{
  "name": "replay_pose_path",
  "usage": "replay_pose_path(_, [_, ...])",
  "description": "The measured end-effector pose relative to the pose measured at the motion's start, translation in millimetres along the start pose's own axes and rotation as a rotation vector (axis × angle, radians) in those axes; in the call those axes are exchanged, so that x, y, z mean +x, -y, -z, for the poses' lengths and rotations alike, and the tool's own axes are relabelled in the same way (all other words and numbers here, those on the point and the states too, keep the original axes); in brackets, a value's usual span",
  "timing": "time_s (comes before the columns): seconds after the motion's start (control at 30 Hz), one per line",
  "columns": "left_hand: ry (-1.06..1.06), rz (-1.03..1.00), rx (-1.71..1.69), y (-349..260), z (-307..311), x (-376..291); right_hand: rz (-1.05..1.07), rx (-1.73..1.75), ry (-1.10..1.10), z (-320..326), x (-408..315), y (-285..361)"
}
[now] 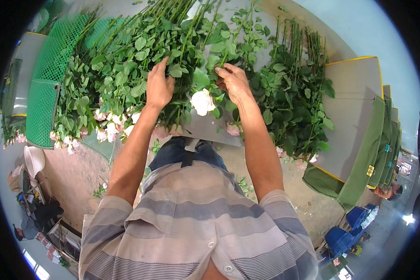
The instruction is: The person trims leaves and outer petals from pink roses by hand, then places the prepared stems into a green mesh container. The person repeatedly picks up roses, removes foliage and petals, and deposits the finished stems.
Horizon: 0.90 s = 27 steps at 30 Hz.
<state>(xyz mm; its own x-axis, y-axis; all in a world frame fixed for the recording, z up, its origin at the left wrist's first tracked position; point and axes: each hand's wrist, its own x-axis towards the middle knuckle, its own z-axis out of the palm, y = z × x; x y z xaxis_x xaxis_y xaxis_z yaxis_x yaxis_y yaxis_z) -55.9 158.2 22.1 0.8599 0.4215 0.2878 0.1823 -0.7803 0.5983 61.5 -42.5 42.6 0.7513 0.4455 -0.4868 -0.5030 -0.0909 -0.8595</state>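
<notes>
Long-stemmed roses with pale pink blooms lie in leafy heaps across a grey table (213, 131), their blooms towards me. My left hand (160, 84) rests at the leaves of the middle heap (126, 70), fingers apart; leaves partly hide its fingertips. My right hand (233, 82) has thumb and forefinger closed at the stem of a rose, among leaves. Between my forearms a large pale rose bloom (202, 102) stands out above the table. Right of my right hand lies another heap of roses (290, 94), with darker leaves.
Green plastic mesh (43, 94) lies at the left. Grey panels with yellow edging (353, 80) and green cloth (362, 150) stand at the right. Blue tubs (339, 241) are at lower right. Fallen leaves lie on the floor (73, 171). Other people appear at both far sides.
</notes>
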Motion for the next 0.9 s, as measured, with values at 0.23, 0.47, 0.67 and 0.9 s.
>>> replay_pose_path(0.23, [0.441, 0.467, -0.855, -69, 41, -41, 0.034, -0.005, 0.044, 0, -11, 12])
replay_pose_path(0.47, [0.547, 0.62, -1.053, -94, 40, -66, 0.129, -0.06, 0.054, -2, -18, -2])
replay_pose_path(0.67, [0.528, 0.64, -1.092, -103, 40, -75, 0.108, -0.082, 0.021, -3, -26, -5])
replay_pose_path(0.9, [0.582, 0.729, -1.034, -92, 14, -87, 0.096, -0.098, 0.116, 16, -11, -44])
